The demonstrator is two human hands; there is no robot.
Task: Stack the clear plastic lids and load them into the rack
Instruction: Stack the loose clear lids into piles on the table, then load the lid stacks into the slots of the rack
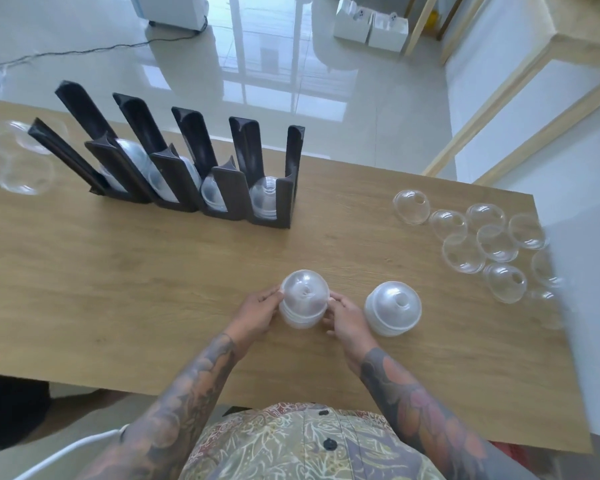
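Observation:
A stack of clear domed lids [304,299] stands on the wooden table [118,271] in front of me. My left hand [257,315] grips its left side and my right hand [345,318] grips its right side, fingers curled around the rims. A second stack of lids [392,308] stands just right of my right hand. Several loose clear lids [478,242] lie at the table's right end. The dark slotted rack [174,161] stands at the back left, with lids in each of its slots.
More loose clear lids [18,164] lie at the far left of the table. The table's right edge runs close to the loose lids there. A glossy floor, white boxes [371,26] and wooden frames lie beyond the table.

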